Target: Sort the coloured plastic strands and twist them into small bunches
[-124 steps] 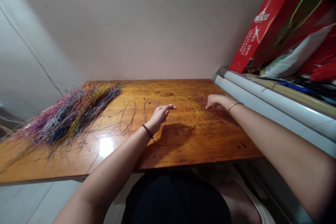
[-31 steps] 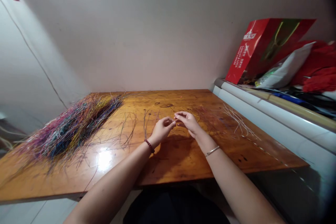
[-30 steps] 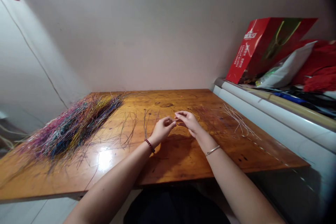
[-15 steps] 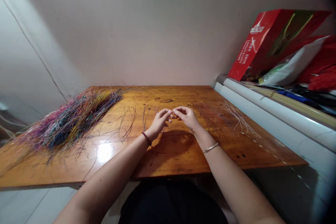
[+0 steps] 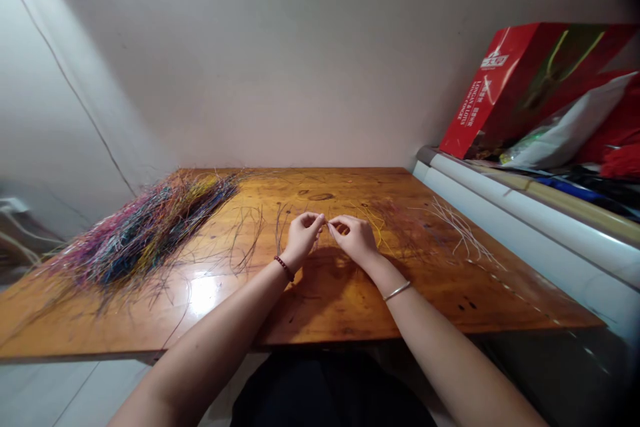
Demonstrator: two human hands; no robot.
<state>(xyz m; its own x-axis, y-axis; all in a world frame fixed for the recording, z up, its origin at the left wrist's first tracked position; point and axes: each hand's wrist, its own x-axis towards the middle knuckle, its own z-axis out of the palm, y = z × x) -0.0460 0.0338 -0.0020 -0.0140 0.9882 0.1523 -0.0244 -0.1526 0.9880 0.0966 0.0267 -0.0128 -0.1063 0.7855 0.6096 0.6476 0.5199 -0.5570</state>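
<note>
Over the middle of the wooden table, my left hand (image 5: 303, 238) is closed in a pinch, thumb against forefinger. My right hand (image 5: 356, 237) pinches likewise, its fingertips almost meeting those of the left. Whatever lies between the fingertips is too thin to make out. Beyond and beside my right hand are loose yellow wire-like strands (image 5: 379, 225). Dark thin strands (image 5: 280, 227) lie just left of my left hand, and more brownish ones (image 5: 247, 233) spread farther left.
A large heap of multicoloured thin strands (image 5: 145, 233) covers the table's left side. White strands (image 5: 463, 230) lie at the right. Long white rolls (image 5: 525, 227) run along the table's right edge, with a red bag (image 5: 485, 93) above them. A wall stands behind.
Both hands have tightened into closer pinches, fingers more curled, and the fingertips have dropped slightly. The whole view has shifted a little down and to the right.
</note>
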